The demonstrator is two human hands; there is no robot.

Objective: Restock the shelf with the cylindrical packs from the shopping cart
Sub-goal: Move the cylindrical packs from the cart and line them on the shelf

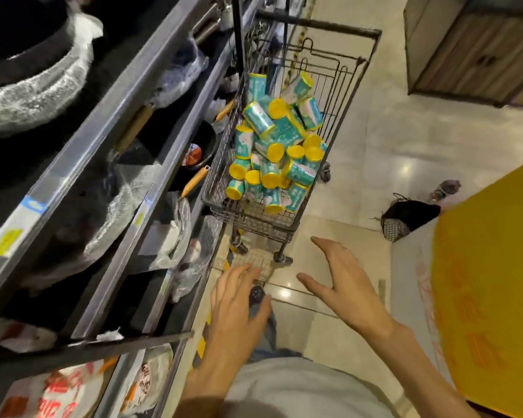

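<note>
Shelving (109,152) fills the left of the frame, stocked with plastic-wrapped pans. At upper centre the shopping cart (287,227) holds the heap of teal, yellow-lidded cylindrical packs (277,143). Below it, at lower centre, your left hand (239,303) and, right of it, your right hand (341,285) both hover with fingers spread, holding nothing.

Shelf unit (109,164) runs along the left, w/ wrapped pans on its tiers; cart (272,224) stands just right of it, ahead of the person, w/ the packs (272,146) heaped inside. Both hands hang over the floor in front of the cart, left hand (236,306) nearer the shelf, right hand (341,285) beside it. Bag (405,218) lies on the floor right of the cart, a big box (489,282) at far right.
</note>
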